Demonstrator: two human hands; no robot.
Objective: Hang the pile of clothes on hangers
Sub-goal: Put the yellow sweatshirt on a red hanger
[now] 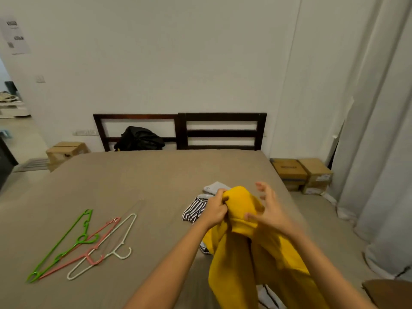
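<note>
The bed point(133, 179) spreads under both hands. A yellow garment point(240, 259) hangs bunched between them: the left hand point(215, 210) clenches its top fold, while the blurred right hand point(270, 210) has its fingers splayed against its side. Taped cardboard boxes point(303, 175) sit beyond the right hand, their labels too small to read. A green hanger point(64, 244), a pink hanger point(73, 258) and a white hanger point(124, 233) lie well left of the left hand, and a striped garment point(194, 211) lies just beside it

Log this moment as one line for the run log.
left hand: grips yellow garment | right hand: open at garment | hangers: lying on bed, none in use
</note>
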